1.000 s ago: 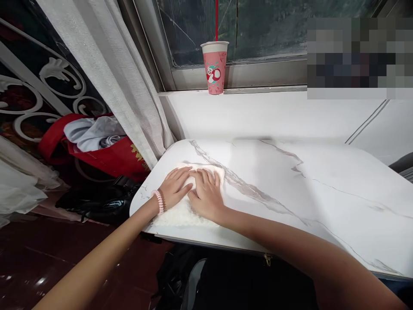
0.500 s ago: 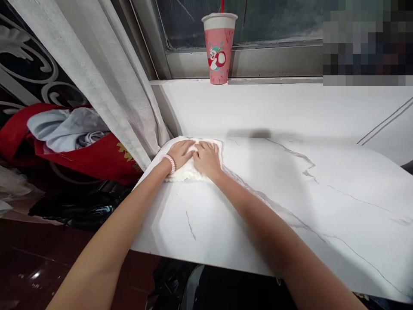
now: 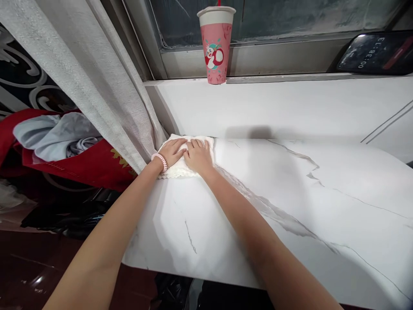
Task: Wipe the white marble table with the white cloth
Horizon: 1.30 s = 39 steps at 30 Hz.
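A white, fluffy cloth (image 3: pixel 180 172) lies spread on the white marble-patterned table (image 3: pixel 232 245), at its far left corner by the curtain. My left hand (image 3: pixel 172 152) rests on it palm down, fingers stretched out, with a pink coiled band (image 3: pixel 160 161) around the wrist. Close beside it, my right hand (image 3: pixel 199 156) also presses flat on the cloth, its fingers slightly spread. The two hands nearly touch at the thumbs. Both arms reach across the table from its near edge.
On the ledge behind the table stands a pink paper cup (image 3: pixel 217 51) with a red straw. A phone (image 3: pixel 379 54) showing a timer leans at the right. A pale curtain (image 3: pixel 106 73) hangs along the left, beside a red bag (image 3: pixel 80 165) holding grey fabric.
The view has shifted a little. Both hands stay flat on the cloth, which appears slightly further left. The phone at the upper right, pixelated before, now shows.
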Tool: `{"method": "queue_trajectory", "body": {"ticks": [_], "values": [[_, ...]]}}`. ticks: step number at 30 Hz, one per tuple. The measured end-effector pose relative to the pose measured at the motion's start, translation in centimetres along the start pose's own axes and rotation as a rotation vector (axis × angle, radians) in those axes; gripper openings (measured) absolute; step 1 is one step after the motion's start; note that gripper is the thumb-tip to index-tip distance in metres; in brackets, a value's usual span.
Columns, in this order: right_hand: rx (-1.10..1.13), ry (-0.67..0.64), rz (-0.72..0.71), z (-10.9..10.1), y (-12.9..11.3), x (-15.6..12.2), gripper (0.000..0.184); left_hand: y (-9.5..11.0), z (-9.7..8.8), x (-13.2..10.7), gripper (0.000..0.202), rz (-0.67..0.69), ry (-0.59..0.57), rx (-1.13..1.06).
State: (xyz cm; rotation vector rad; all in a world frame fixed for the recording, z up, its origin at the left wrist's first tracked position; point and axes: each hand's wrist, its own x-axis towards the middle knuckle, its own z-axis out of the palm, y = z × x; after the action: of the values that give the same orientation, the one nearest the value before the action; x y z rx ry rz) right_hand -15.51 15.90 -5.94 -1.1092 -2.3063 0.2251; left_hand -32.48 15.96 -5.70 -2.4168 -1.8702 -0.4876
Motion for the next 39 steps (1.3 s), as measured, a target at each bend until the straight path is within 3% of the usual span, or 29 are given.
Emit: {"method": "queue_trajectory", "body": {"ticks": [4,10,17,22,26,31,39], "values": [[0.001,-0.022,-0.001,-0.5,-1.3,-1.7,0.041,0.8,-0.6,-1.9,0.055,-0.006,-0.011,-0.008],[0.022,-0.039,-0.039,-1.7,-3.9,-5.7,0.040,3.4,-2.0,-6.9,0.056,-0.078,-0.010,-0.020],[0.039,-0.074,-0.143,-4.5,-4.7,-11.6,0.041,9.2,-2.6,-12.7,0.051,-0.146,0.013,0.035],[0.066,-0.095,-0.211,-6.7,-3.7,-14.5,0.042,13.3,-2.1,-14.7,0.049,-0.182,0.055,0.076],[0.078,-0.120,-0.225,-7.6,-2.5,-15.1,0.041,15.0,-1.7,-14.5,0.046,-0.181,0.077,0.083],[0.104,-0.129,-0.242,-7.8,-0.1,-13.4,0.038,15.2,-0.5,-12.2,0.045,-0.197,0.107,0.095],[0.077,-0.143,-0.151,-7.5,6.2,-7.9,0.040,14.7,1.6,-3.2,0.045,-0.186,0.057,0.086]]}}
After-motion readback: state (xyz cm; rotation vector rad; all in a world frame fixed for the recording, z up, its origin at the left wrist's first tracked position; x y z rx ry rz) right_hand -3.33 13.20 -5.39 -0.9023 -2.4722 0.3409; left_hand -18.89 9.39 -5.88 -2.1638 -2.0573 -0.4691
